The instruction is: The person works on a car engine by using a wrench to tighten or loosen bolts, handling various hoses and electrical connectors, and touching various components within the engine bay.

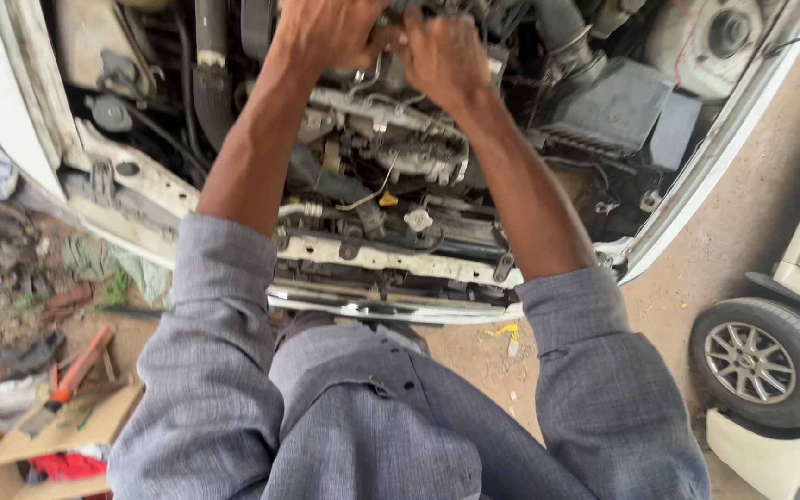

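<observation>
I lean over the open engine bay (391,167) of a white car. Both arms reach deep toward the top of the engine. My left hand (331,32) and my right hand (442,56) are side by side, fingers curled around a small metal part at the engine's upper edge. The part itself is mostly hidden under my fingers, so I cannot tell what it is. Below my arms show the radiator cap (418,219), hoses and the white front crossmember (372,259). Grey shirt sleeves cover my upper arms.
A black air filter box (618,106) sits at the right of the bay. Another white car's wheel (759,361) stands on the dirt ground at right. At lower left lie a cardboard box (57,435), an orange-handled tool (76,370) and scattered debris.
</observation>
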